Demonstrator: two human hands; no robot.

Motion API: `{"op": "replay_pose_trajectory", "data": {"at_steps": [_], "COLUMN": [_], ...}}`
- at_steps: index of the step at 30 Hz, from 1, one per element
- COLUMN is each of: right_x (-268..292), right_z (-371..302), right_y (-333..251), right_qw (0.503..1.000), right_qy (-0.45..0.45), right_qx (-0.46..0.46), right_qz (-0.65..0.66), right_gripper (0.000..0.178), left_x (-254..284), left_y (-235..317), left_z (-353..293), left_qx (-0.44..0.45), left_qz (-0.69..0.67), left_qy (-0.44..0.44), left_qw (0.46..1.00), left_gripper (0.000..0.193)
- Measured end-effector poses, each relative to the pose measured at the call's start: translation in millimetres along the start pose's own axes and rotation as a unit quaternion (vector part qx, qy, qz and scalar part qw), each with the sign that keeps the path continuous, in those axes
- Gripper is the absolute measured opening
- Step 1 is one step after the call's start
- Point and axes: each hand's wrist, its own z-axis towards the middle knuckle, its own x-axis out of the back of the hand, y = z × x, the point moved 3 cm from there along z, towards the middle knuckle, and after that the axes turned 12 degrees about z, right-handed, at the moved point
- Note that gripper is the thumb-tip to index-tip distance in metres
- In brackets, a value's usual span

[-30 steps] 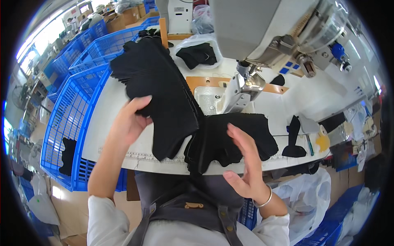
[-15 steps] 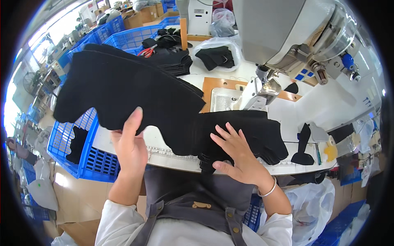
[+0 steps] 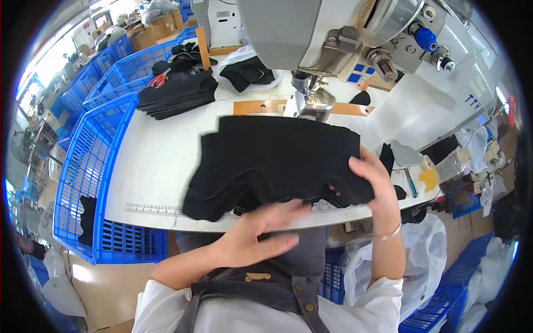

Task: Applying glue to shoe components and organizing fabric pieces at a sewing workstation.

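Note:
A stack of black cut fabric pieces [image 3: 277, 150], with curved notches along the near edge, lies in front of me at the table's near side. My right hand [image 3: 377, 180] grips the stack's right end, thumb and fingers around the edge. Just below the near edge is my left hand [image 3: 261, 236], slightly blurred, its fingers stretched out toward the right. Its fingertips are at the fabric's edge; whether they touch it I cannot tell. Behind the stack stands the sewing machine's metal head [image 3: 311, 102], and the fabric covers part of the plate there.
A blue crate [image 3: 102, 205] stands at the table's left edge. Further back lie a pile of black pieces [image 3: 180, 94], red-handled scissors [image 3: 159, 79] and a plastic bag of black fabric [image 3: 247, 73]. A ruler strip [image 3: 150, 208] runs along the near edge. A green pen-like tool [image 3: 410, 182] lies right.
The raised left part of the black fabric has come down and to the right onto the stack. My left hand has let go of it; my right hand has moved to the stack's right end.

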Motion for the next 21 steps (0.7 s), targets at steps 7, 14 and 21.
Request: {"op": "replay_pose_trajectory", "data": {"at_steps": [7,14,21], "right_x": [39.9,35.7,15.9], "right_z": [21.6,37.8,32.6], "right_y": [-0.4,9.3,-6.0], "right_qw": [0.978,0.940,0.941], "right_qy": [0.039,0.047,0.021], "right_qx": [-0.005,0.009,0.073], "right_qz": [-0.203,-0.337,-0.329], "right_gripper": [0.051,0.052,0.055], "left_x": [50.8,73.1,78.0], "left_y": [-4.5,-16.0,-4.8], "left_z": [-31.1,34.3,38.5], "left_qx": [-0.212,0.150,0.021], "left_qz": [0.145,-0.065,0.014], "left_qy": [0.174,0.211,0.209], "left_qw": [0.951,0.964,0.978], "left_gripper": [0.044,0.073,0.073]}}
